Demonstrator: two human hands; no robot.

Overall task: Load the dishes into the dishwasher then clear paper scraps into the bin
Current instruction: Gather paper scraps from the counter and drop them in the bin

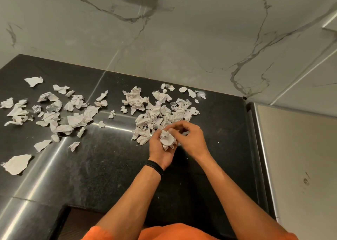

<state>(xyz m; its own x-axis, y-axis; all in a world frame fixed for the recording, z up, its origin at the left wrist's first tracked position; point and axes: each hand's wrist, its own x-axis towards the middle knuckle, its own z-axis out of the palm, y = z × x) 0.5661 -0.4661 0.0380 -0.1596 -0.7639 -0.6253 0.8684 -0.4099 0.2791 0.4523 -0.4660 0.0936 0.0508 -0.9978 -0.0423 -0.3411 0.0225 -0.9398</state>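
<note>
Centre of frame: the left hand (160, 155), palm up with a black wristband (154, 166) at the wrist, cups a wad of paper scraps (167, 139). The right hand (191, 139), fingers curled, pinches the wad's upper edge. Loose scraps (164, 112) lie heaped on the black tabletop (109, 166) just beyond both hands; further scraps (54, 112) are scattered across the left of frame
</note>
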